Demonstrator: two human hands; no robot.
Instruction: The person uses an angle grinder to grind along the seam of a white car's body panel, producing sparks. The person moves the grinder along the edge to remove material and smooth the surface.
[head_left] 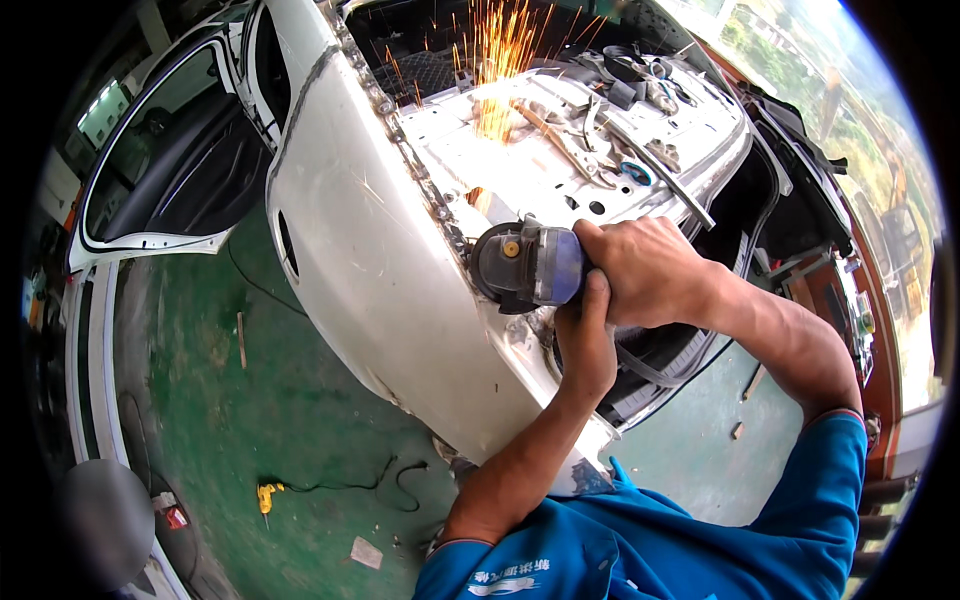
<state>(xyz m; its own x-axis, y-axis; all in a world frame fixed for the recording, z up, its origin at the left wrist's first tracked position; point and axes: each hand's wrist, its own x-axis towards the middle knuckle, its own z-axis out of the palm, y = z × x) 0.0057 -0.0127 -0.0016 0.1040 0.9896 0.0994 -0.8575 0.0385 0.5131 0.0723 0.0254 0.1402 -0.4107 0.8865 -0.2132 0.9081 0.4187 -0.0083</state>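
Right hand: closed over the back of the grinder, knuckles up. That's the right hand (645, 265), with a firm wrap from above.
Left hand: the left hand (587, 335) is in there too, gripping from below with its thumb up against the right; its other fingers are hidden.
Grinder: here's the grinder (535, 265), blue and dark grey, just left of the right hand and ahead of the left, its head right at the rough seam (430, 190) of the white body panel (350, 200).
Sparks: up they go, an orange spray (500, 60) fanning out beyond the grinder!
Car shell: an open one, and its white metal deck (460, 150) is loaded: clamping pliers (568, 148), a blue ring (635, 173), a long metal bar (680, 190), more small pieces at the far end.
Floor: green, with a yellow drill (268, 495) lying beside its dark cord.
Far left: a white car door (180, 190) swings wide.
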